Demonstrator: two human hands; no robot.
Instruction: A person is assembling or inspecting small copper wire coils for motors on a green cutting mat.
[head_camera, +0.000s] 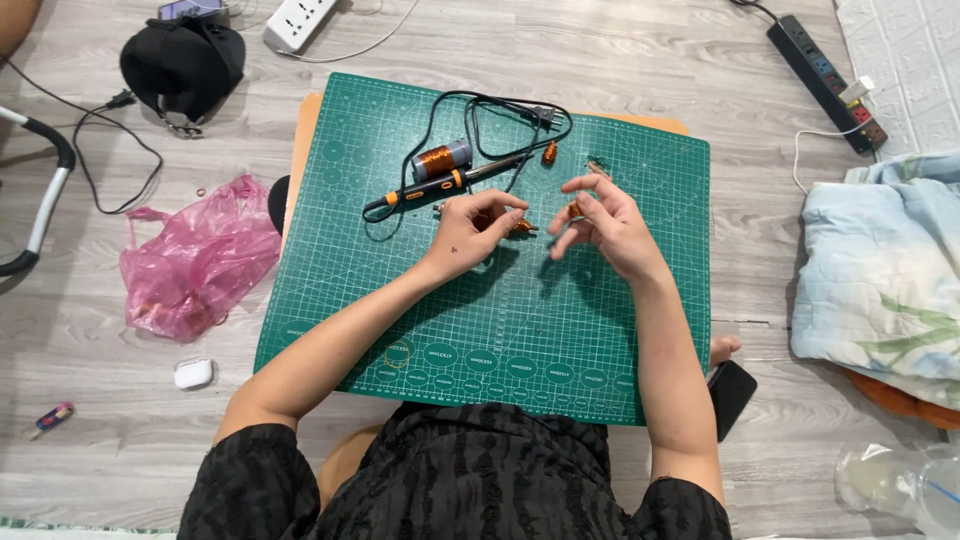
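Both hands over the green cutting mat (480, 330), mid-far area. My left hand (470, 228) pinches a small copper wire coil (520, 226) at the fingertips, other fingers loosely curled. My right hand (605, 222) pinches another small copper piece (574, 210), remaining fingers spread. Just beyond the left hand: soldering iron (440, 188), copper wire spool (441, 158). Pink plastic bag (195, 260) on the floor, left of the mat.
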